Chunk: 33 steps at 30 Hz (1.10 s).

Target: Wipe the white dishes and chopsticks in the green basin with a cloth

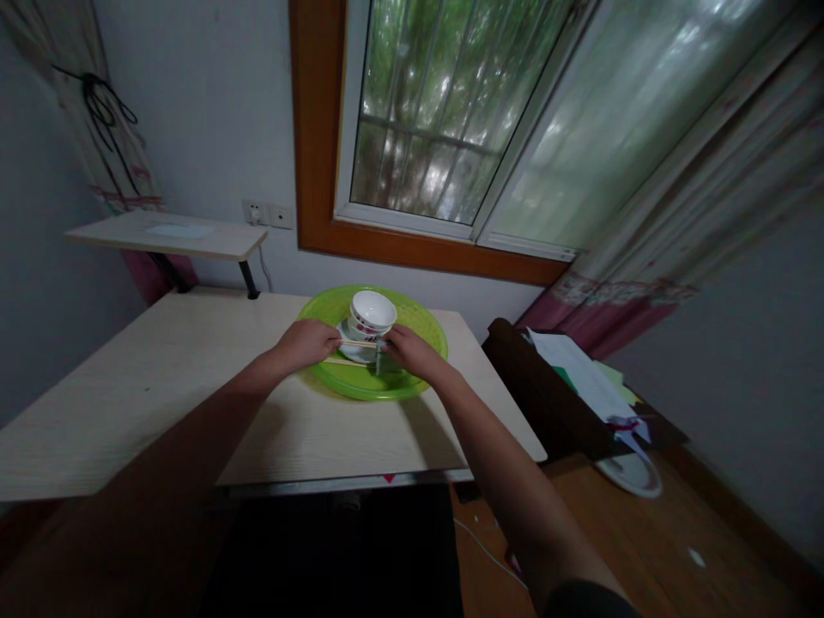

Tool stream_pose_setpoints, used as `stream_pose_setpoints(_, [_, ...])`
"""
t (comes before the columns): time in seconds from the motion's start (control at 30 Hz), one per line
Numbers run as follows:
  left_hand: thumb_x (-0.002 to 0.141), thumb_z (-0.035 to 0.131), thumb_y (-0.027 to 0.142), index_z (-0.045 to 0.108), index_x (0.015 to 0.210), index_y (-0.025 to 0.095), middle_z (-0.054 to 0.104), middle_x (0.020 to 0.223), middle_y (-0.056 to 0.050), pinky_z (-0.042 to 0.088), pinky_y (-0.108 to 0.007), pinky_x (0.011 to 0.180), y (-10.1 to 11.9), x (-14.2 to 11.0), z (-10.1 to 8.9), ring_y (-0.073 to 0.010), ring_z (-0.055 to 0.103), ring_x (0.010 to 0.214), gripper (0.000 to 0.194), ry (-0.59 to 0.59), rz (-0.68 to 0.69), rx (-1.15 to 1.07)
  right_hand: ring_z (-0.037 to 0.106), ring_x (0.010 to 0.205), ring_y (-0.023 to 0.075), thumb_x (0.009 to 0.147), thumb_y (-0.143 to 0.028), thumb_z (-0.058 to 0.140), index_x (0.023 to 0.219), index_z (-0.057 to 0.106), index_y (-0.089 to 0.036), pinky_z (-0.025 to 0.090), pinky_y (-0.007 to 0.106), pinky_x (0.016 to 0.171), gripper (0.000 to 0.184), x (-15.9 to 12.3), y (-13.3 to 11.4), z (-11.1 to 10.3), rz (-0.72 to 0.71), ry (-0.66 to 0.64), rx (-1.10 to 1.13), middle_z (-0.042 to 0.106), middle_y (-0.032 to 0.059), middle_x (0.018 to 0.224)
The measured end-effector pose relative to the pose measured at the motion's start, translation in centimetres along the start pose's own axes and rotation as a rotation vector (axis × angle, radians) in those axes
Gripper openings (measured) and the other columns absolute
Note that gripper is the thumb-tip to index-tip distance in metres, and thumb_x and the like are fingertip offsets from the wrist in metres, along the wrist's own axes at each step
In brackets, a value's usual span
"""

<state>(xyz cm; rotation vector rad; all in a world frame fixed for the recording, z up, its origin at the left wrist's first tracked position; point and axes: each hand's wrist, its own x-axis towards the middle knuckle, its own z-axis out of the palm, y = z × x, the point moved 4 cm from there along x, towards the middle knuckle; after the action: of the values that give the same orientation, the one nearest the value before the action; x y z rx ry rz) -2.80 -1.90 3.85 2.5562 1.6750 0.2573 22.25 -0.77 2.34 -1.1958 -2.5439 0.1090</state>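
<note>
Pale wood-grain desk point(160, 369) carries one round green basket point(421, 330). Within it, one lower stick point(348, 362) lies nearest, partly hidden at its right. Just beyond, both hands pinch one light chopstick point(360, 344), fingers closed: left hand point(309, 342) at its left end, right hand point(412, 350) at its right, beside a clear item point(378, 357) too blurred to name. Two stacked bowls point(373, 316) partly cover a white saucer point(355, 353) behind. One barred window point(444, 112), cut off above, stands farthest.
</note>
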Motion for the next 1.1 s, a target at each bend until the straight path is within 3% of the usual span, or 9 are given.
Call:
stream_pose_setpoints(0.13, [0.104, 0.054, 0.042, 0.088, 0.104, 0.023, 0.082, 0.107, -0.013, 0.049, -0.037, 0.083, 2.1, 0.5, 0.5, -0.0294, 0.073, 0.097, 0.038, 0.000, 0.031, -0.039, 0.065, 0.119, 0.0268, 0.107, -0.021, 0.061, 0.126, 0.069, -0.012, 0.051, 0.041, 0.107, 0.022, 0.6, -1.8, 0.5, -0.101, 0.021, 0.060, 0.070, 0.0180, 0.129])
stream_pose_setpoints(0.27, [0.104, 0.055, 0.041, 0.087, 0.101, 0.023, 0.082, 0.104, -0.013, 0.049, -0.036, 0.082, 3.3, 0.8, 0.5, -0.0272, 0.073, 0.095, 0.037, -0.017, 0.051, -0.051, 0.065, 0.115, 0.0266, 0.108, -0.022, 0.060, 0.118, 0.069, -0.014, 0.052, 0.041, 0.105, 0.016, 1.1, -3.0, 0.7, -0.128, 0.032, 0.083, 0.070, 0.0163, 0.122])
stream_pose_setpoints(0.63, [0.103, 0.056, 0.040, 0.085, 0.093, 0.021, 0.082, 0.094, -0.011, 0.049, -0.034, 0.078, 2.5, 0.9, 1.3, -0.0251, 0.073, 0.087, 0.036, -0.014, 0.096, -0.135, 0.060, 0.131, 0.0290, 0.107, -0.021, 0.056, 0.133, 0.063, -0.017, 0.049, 0.046, 0.112, 0.026, 1.2, -2.8, 1.9, -0.155, 0.063, 0.243, 0.065, 0.0193, 0.139])
stream_pose_setpoints(0.93, [0.104, 0.056, 0.040, 0.085, 0.096, 0.022, 0.082, 0.095, -0.010, 0.050, -0.033, 0.080, 2.2, 1.0, 1.9, -0.0245, 0.074, 0.088, 0.035, -0.040, 0.098, -0.173, 0.060, 0.132, 0.0273, 0.107, -0.022, 0.056, 0.125, 0.065, -0.018, 0.048, 0.044, 0.113, 0.020, 1.2, -2.3, 2.4, -0.132, 0.077, 0.279, 0.065, 0.0174, 0.142])
stream_pose_setpoints(1.1, [0.103, 0.056, 0.039, 0.085, 0.096, 0.021, 0.082, 0.095, -0.010, 0.051, -0.034, 0.080, 2.1, 1.0, 2.1, -0.0247, 0.074, 0.089, 0.035, -0.058, 0.101, -0.174, 0.056, 0.140, 0.0291, 0.107, -0.023, 0.057, 0.138, 0.059, -0.016, 0.045, 0.048, 0.119, 0.032, 1.2, -2.2, 2.8, -0.156, 0.087, 0.299, 0.060, 0.0206, 0.151])
